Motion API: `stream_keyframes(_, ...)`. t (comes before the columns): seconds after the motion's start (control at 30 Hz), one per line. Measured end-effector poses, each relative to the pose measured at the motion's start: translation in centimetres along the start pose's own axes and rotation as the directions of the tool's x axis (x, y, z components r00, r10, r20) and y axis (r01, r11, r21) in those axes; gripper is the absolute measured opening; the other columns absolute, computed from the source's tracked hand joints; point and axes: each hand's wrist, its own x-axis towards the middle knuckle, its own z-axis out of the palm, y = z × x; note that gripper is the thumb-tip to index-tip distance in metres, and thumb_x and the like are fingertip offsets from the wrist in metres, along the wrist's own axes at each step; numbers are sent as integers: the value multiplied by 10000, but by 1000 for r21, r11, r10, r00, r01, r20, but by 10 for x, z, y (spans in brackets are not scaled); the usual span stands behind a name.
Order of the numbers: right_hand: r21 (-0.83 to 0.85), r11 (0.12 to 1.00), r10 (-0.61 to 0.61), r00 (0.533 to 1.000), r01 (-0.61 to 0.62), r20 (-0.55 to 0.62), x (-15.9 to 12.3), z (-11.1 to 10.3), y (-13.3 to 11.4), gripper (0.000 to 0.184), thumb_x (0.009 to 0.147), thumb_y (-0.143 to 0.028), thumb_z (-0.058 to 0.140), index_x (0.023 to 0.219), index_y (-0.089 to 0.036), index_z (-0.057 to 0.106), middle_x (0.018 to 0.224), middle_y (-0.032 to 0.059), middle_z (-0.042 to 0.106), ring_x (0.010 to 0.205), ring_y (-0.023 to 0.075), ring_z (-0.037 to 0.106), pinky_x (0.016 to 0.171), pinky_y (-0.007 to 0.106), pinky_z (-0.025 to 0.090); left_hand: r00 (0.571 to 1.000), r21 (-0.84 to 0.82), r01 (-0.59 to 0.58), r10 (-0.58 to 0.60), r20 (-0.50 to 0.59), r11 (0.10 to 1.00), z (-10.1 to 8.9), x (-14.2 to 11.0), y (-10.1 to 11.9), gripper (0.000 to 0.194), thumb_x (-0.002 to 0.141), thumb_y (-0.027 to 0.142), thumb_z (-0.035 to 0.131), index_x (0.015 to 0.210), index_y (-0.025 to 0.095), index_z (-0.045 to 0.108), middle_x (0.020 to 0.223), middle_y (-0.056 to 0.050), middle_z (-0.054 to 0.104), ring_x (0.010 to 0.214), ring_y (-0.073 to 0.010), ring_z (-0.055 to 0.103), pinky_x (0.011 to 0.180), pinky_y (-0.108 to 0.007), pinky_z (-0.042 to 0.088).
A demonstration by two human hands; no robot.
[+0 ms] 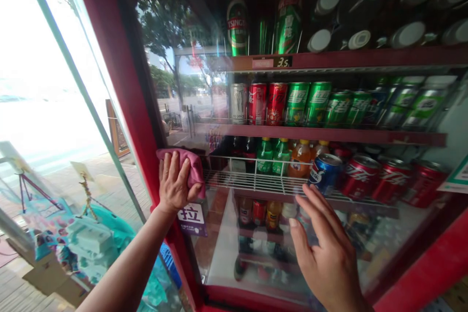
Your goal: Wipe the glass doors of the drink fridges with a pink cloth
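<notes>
My left hand holds a folded pink cloth flat against the left edge of a red-framed fridge's glass door, its fingers spread over the cloth. Just below it, a purple and white sticker with a large character is on the door. My right hand is raised in front of the glass, open, with fingers stretched out and nothing in it. Whether it touches the glass I cannot tell. Behind its fingertips a blue Pepsi can shows inside, beside several red cola cans.
Shelves behind the glass hold green and red cans, bottles and large beer cans. Trees reflect in the pane. The red door frame runs down the left. Outside hang turquoise plastic goods, near a slanting metal pole.
</notes>
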Motion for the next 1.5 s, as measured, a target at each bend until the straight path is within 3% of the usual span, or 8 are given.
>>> stream_keyframes(0.23, 16, 1000, 11, 1000, -11, -1, -7, 13, -20, 426, 1072, -251, 626, 1496, -211, 632, 1568, 161, 673, 1472, 358, 641, 1184, 608, 581, 979, 35, -128, 132, -155, 991, 6, 2, 98, 921, 1043, 698, 482, 1683, 39, 424, 1804, -337, 262, 1748, -423, 95, 1384, -644, 149)
stream_keyframes(0.33, 53, 998, -20, 999, 18, 39, -7, 31, -39, 420, 1074, -235, 617, 1493, -206, 629, 1567, 161, 674, 1484, 359, 630, 1182, 616, 584, 975, -15, -196, 193, -108, 981, 10, 2, 133, 896, 1009, 745, 540, 1670, 141, 496, 1792, -262, 361, 1747, -399, 135, 1398, -605, 163)
stream_keyframes(0.43, 92, 995, -51, 996, 44, 75, -13, 48, -56, 434, 1072, -217, 616, 1505, -184, 619, 1584, 169, 657, 1512, 359, 605, 1195, 613, 578, 969, -26, -236, 233, -85, 971, 12, -7, 120, 892, 977, 745, 618, 1663, 182, 520, 1748, -227, 461, 1740, -378, 192, 1405, -576, 174)
stream_keyframes(0.63, 79, 997, -18, 990, 7, 138, -35, 63, -64, 462, 1061, -179, 602, 1523, -159, 595, 1607, 189, 631, 1543, 368, 569, 1192, 641, 582, 972, 1, -194, 192, -136, 981, -3, -35, 33, 984, 1030, 691, 578, 1749, 82, 294, 1800, -322, 275, 1740, -427, 138, 1375, -630, 206)
stream_keyframes(0.77, 21, 999, 34, 988, -37, 152, -43, 58, -55, 488, 1063, -187, 597, 1550, -160, 573, 1611, 191, 627, 1554, 366, 556, 1183, 640, 593, 992, -53, -122, 122, -13, 991, -10, -34, 22, 1026, 1002, 644, 657, 1772, 115, 232, 1833, -309, 203, 1740, -456, 113, 1369, -685, 183)
stream_keyframes(0.97, -34, 998, 61, 990, -57, 131, -41, 36, -26, 540, 1054, -172, 614, 1590, -168, 541, 1625, 186, 615, 1583, 358, 525, 1221, 641, 565, 995, -74, -25, 18, -98, 997, 7, -29, 68, 1074, 1000, 742, 582, 1782, 119, 192, 1860, -294, 76, 1742, -485, 16, 1354, -748, 114)
stream_keyframes(1.27, 3, 1000, -19, 994, 19, 103, -24, 28, 7, 492, 1049, -142, 591, 1540, -140, 579, 1586, 212, 645, 1547, 348, 569, 1226, 616, 572, 985, -112, -154, 143, -99, 982, 33, -29, 237, 988, 978, 620, 707, 1763, 173, 309, 1870, -207, 71, 1754, -400, 60, 1410, -564, 118)
stream_keyframes(1.5, 78, 995, -72, 996, 67, 61, -16, 19, 29, 466, 1017, -116, 614, 1481, -159, 619, 1508, 201, 703, 1494, 335, 623, 1194, 570, 601, 977, -98, -198, 189, -101, 975, 32, -40, 207, 967, 998, 619, 693, 1758, 156, 314, 1860, -198, 175, 1753, -368, 123, 1414, -539, 126)
